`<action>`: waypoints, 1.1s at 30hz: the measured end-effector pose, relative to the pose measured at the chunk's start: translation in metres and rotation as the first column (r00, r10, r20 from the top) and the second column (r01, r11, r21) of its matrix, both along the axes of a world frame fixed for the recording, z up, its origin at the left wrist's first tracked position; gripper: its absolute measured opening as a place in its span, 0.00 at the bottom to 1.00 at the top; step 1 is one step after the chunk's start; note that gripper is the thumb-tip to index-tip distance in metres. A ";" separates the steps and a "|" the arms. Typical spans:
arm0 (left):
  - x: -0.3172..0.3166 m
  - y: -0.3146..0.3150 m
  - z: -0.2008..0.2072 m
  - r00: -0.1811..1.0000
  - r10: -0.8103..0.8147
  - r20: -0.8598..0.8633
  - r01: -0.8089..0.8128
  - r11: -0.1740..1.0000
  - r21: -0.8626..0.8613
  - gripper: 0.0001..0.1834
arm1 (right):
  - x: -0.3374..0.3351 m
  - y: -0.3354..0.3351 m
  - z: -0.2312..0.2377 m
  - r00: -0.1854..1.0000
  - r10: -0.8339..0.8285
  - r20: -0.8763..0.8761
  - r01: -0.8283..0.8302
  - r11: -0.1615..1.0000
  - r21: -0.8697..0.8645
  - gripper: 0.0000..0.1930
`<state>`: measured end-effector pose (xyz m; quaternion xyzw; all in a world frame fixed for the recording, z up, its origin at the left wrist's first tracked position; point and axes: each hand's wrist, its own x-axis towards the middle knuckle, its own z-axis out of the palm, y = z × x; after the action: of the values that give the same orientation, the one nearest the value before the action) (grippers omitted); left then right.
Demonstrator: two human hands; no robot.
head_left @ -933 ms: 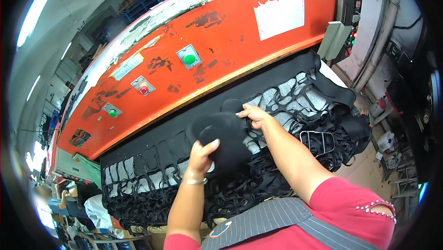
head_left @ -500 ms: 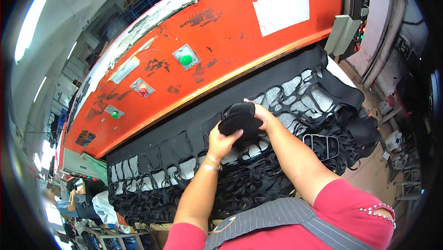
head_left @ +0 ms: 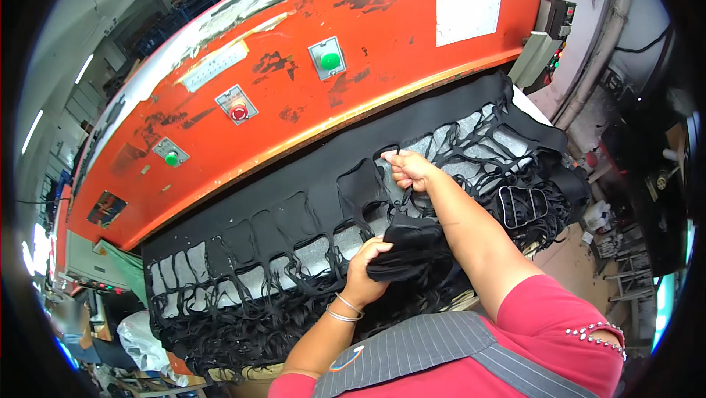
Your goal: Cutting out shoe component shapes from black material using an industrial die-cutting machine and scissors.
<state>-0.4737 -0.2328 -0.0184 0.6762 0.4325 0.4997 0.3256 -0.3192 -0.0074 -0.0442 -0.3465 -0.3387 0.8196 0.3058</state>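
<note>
My left hand (head_left: 368, 271) is closed round a stack of flat black cut pieces (head_left: 412, 240), held low over the near side of the work surface. Further forward, my right hand (head_left: 409, 170) pinches a thin strip at the edge of a cut hole in the black sheet (head_left: 327, 149). To the left of that hand, a loose-edged black panel (head_left: 360, 185) lies within its cut outline. More panel outlines run leftward along the sheet. Open holes between the strips show a grey speckled surface (head_left: 309, 255).
An orange machine beam (head_left: 294, 104) spans the far side, with green buttons (head_left: 330, 61) and a red button (head_left: 238, 112). A metal frame-shaped cutting die (head_left: 523, 207) rests on tangled black offcuts (head_left: 250, 328) at the right. A blurred person (head_left: 73, 324) is far left.
My hands have parted. The left has drawn the black stack down toward me, while the right has let go of it and reached the sheet. The view has shifted slightly.
</note>
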 end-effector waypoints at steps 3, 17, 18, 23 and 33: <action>-0.017 0.008 -0.009 0.948 -0.206 -0.244 0.231 0.970 0.078 0.20 | -0.015 0.000 -0.020 0.962 -0.186 0.198 0.162 0.978 0.131 0.09; -0.031 0.008 -0.022 0.919 -0.256 -0.301 0.291 0.953 0.077 0.22 | -0.044 -0.062 -0.030 0.138 -0.833 0.536 -0.471 0.420 0.775 0.15; -0.030 0.004 -0.022 0.929 -0.277 -0.247 0.297 0.954 0.049 0.21 | -0.046 -0.070 -0.021 0.094 -0.799 0.594 -0.492 0.482 0.725 0.10; -0.022 -0.018 -0.007 0.991 -0.114 -0.065 0.112 0.993 -0.034 0.19 | -0.042 -0.071 -0.022 0.090 -0.788 0.609 -0.561 0.465 0.684 0.07; -0.005 -0.028 -0.001 0.998 0.017 -0.057 -0.018 1.000 -0.016 0.19 | -0.035 -0.057 -0.028 0.134 -0.767 0.627 -0.570 0.458 0.682 0.10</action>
<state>-0.4787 -0.2605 -0.0199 0.6836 0.4515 0.4794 0.3145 -0.3543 -0.0644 -0.0717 -0.5988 -0.7754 0.0250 0.1989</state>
